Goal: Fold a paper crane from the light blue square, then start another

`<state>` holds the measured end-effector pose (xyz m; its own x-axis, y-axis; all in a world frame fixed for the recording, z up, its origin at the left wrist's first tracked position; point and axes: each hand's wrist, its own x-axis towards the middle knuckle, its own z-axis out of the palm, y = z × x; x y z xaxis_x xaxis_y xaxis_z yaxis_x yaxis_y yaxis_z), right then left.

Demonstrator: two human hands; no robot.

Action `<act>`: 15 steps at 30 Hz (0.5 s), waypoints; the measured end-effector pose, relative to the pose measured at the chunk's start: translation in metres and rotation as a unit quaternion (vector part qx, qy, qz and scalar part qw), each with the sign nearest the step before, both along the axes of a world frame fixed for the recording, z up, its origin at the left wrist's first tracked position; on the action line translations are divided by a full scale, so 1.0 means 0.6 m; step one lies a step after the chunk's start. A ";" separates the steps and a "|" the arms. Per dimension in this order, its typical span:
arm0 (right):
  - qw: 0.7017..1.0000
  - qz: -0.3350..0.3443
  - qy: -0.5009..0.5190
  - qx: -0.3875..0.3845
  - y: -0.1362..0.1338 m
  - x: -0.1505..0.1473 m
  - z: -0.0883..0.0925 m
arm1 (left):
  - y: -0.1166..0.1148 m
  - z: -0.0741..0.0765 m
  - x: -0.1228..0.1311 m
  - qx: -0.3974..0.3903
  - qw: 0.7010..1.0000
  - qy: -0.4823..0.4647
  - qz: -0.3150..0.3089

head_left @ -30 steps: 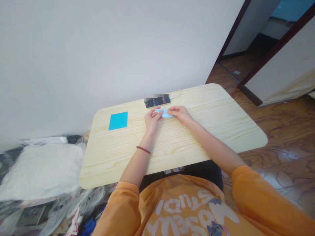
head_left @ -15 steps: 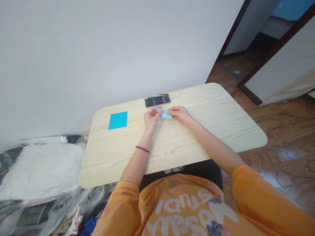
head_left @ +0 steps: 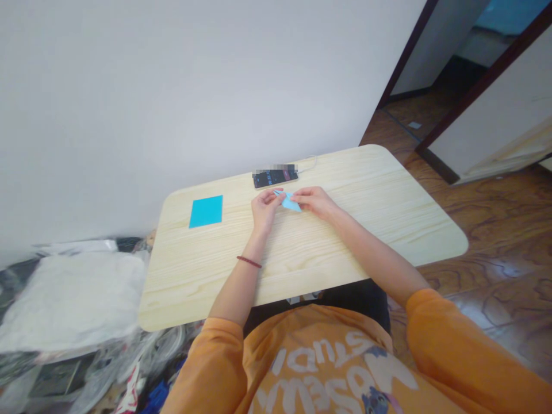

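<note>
Pinching the folded light-blue paper (head_left: 288, 200) between my left hand (head_left: 264, 209) and right hand (head_left: 314, 202), mid-table, I could tear it or lose a crease if I pull unevenly. There are two papers: this one and a flat cyan sheet (head_left: 206, 211) to the left on the wooden table (head_left: 345, 172). One phone (head_left: 275, 179) lies just beyond.

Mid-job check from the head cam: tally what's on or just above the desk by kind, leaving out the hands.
Flat blue paper sheet: 1
Folded light-blue paper: 1
Black smartphone: 1
White cable: 1
Total: 4
</note>
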<state>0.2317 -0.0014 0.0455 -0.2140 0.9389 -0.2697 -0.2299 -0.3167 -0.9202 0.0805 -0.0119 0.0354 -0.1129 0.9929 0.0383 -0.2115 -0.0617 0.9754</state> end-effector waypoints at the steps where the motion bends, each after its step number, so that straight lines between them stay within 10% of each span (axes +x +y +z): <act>1: 1.000 0.003 -0.003 0.002 0.000 0.000 0.000 | -0.001 0.001 0.000 -0.004 1.000 -0.004 0.000; 15: 0.998 0.005 -0.044 0.037 -0.002 -0.006 -0.003 | 0.004 0.001 0.000 -0.060 0.997 -0.056 0.000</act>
<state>0.2278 -0.0029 0.0436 -0.2016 0.9550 -0.2177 -0.1435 -0.2487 -0.9579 0.0804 -0.0095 0.0361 -0.1095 0.9897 -0.0925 -0.3191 0.0532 0.9462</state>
